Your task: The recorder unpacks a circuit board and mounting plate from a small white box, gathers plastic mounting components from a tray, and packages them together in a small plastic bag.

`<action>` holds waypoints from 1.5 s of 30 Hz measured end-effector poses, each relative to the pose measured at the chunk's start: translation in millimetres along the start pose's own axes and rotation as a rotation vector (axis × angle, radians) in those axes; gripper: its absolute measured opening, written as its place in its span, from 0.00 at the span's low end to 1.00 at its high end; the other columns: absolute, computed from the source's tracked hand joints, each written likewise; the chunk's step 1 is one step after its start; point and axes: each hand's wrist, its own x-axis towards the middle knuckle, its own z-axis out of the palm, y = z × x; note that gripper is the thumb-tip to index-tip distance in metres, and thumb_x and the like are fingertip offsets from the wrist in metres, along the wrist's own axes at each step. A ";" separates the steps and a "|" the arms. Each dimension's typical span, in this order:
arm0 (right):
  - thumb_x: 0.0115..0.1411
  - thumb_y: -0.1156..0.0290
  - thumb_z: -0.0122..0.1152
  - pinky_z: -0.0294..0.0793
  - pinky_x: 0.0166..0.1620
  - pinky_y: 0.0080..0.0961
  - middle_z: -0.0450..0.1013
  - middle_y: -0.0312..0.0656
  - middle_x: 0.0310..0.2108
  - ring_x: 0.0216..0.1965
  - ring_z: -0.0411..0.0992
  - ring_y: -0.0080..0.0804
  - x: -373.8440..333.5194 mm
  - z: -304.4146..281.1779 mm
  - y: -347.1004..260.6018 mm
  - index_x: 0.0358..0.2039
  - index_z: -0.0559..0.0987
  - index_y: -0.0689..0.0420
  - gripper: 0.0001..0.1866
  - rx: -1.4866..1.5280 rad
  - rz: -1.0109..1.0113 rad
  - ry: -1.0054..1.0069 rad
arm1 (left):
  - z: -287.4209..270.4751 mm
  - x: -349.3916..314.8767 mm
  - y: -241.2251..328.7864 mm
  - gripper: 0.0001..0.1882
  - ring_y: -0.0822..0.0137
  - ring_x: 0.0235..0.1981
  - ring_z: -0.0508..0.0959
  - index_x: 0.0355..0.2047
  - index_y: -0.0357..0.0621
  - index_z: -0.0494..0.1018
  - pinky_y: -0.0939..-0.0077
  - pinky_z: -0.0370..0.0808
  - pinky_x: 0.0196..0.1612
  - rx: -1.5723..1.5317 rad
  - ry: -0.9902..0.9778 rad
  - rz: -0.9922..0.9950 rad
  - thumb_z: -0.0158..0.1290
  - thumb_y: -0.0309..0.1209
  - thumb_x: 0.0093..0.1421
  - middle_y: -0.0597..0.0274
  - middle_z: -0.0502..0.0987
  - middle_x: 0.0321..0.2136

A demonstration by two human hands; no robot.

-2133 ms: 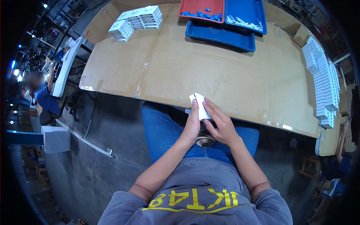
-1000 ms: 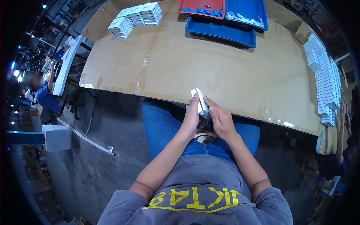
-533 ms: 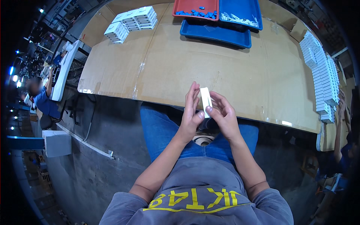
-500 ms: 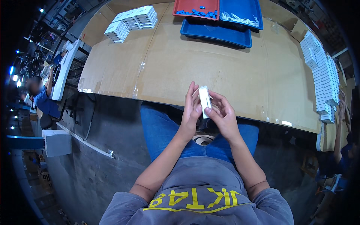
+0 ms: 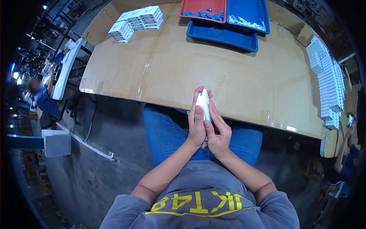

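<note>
A small white box stands tilted between my two hands, over the near edge of the table. My left hand wraps its left side, with the thumb on the near face and the fingertips behind the top. My right hand presses against the right side, fingers stretched along it and the thumb near its lower end. The lower part of the box is hidden by my thumbs and palms.
A cardboard-covered table spreads before me. White boxes are stacked at far left, more boxes along the right edge. A red tray holds blue pieces; a blue tray holds white pieces. Another blue tray sits nearer. Co-workers sit at both sides.
The white box has turned, showing a broader face. My right hand has closed in from spread fingers to lie along its side, and both hands have come together.
</note>
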 end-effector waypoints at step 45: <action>0.72 0.72 0.58 0.71 0.64 0.29 0.74 0.48 0.62 0.62 0.72 0.31 19.9 1.8 -19.5 0.69 0.68 0.66 0.27 0.481 0.609 -0.107 | -24.9 -5.1 -19.8 0.47 0.47 0.56 0.74 0.68 0.27 0.59 0.55 0.71 0.60 0.467 0.114 0.359 0.48 0.60 0.68 0.38 0.69 0.56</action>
